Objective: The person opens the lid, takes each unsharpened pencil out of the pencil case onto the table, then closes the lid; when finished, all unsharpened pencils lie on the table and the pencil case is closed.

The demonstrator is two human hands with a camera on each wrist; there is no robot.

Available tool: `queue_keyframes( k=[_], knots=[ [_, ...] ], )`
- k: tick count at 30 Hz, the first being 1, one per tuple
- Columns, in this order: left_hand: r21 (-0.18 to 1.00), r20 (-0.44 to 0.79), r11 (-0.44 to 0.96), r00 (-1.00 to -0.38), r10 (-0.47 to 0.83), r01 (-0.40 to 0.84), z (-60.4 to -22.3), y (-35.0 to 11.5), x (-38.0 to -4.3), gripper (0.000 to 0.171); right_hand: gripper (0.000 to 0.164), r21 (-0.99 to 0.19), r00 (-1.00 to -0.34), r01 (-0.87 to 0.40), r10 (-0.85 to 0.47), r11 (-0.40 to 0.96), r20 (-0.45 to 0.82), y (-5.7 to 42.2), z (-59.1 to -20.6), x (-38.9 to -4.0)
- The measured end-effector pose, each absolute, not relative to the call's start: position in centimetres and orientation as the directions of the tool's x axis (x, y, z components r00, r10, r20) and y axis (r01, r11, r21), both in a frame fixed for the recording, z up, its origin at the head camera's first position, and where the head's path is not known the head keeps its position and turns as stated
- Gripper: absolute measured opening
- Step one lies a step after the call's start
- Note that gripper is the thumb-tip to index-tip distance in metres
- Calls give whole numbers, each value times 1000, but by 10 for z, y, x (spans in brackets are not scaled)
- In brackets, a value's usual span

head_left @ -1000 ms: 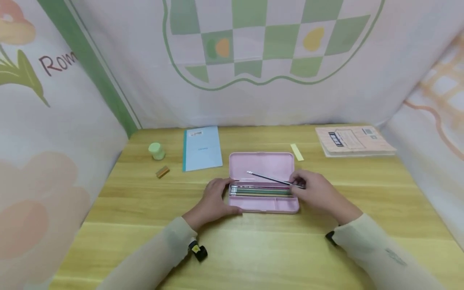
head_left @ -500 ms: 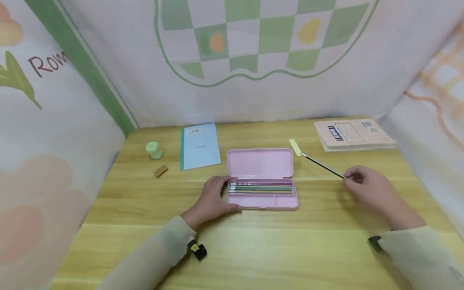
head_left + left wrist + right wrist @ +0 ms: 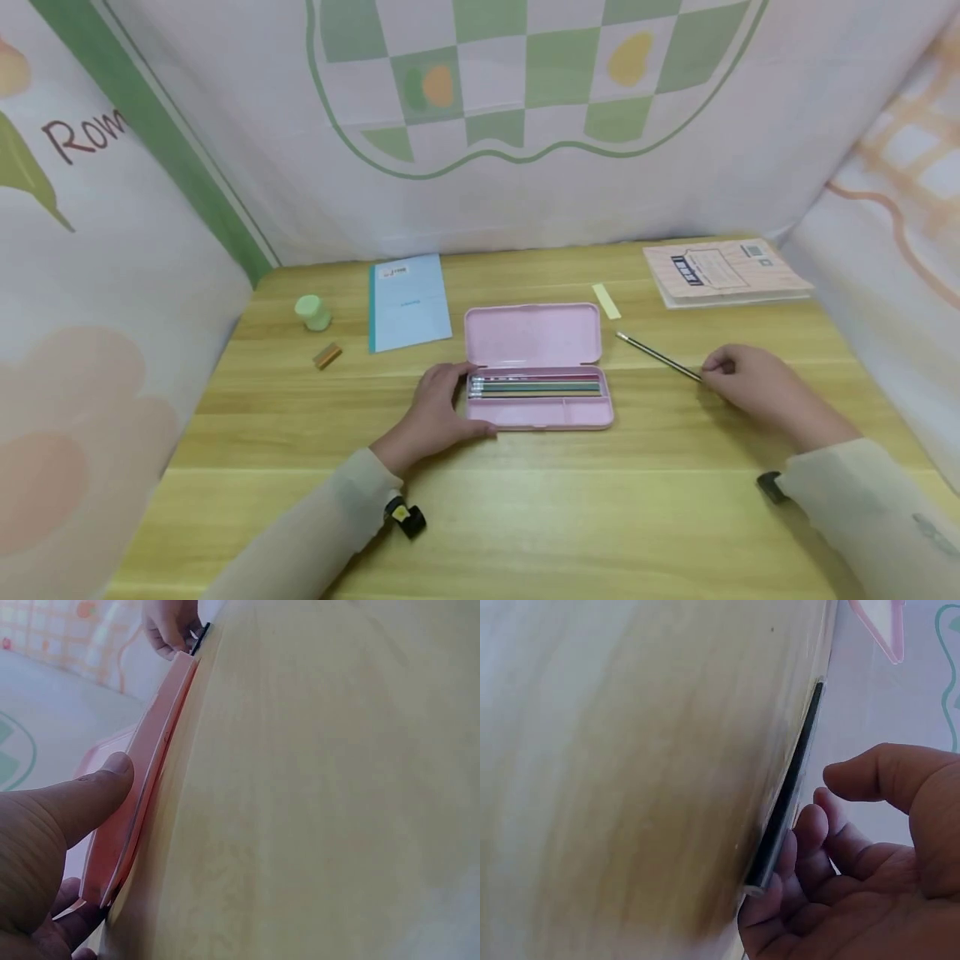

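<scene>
Lowered since the earlier frame, the black pencil [image 3: 658, 357] now lies on the table [image 3: 585, 517], right of the pink case [image 3: 517, 412]. The right hand [image 3: 761, 393] has fingertips touching its near end, thumb clear; the left hand [image 3: 435, 412] grips the case's left end. Probably light, stiff and smooth, the pencil could roll; pinch it mid-barrel.

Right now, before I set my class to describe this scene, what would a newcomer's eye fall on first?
Probably the open pink pencil case near the middle of the table, its left end held by the left grip. Next, the dark pencil to the case's right, one end at the right grip. Behind everything, a large green-and-white checkered pattern stands out on the backdrop.
</scene>
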State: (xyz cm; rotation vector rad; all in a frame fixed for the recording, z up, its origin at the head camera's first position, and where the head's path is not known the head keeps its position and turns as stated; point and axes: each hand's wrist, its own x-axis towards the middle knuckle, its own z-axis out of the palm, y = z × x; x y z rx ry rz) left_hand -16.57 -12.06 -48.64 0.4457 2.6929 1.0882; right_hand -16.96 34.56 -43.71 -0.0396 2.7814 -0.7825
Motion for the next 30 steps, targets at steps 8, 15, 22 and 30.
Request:
queue_keyframes(
  k=[8, 15, 22, 30],
  knots=[
    [697, -72, 687, -933, 352, 205, -487, -122, -166, 106, 35, -593, -986, -64, -143, 802, -86, 308, -432, -167],
    [700, -82, 686, -933, 350, 196, -486, -121, -165, 105, 26, -737, -958, -141, -279, 661, -67, 234, -431, -165],
    [713, -60, 668, -931, 361, 213, -484, -121, -165, 106, 19, -762, -935, -163, -345, 627, -84, 189, -439, -178],
    [717, -61, 665, -932, 357, 208, -486, -122, -166, 106, 20, -746, -918, -146, -371, 650, -143, 176, -444, -187]
  ],
)
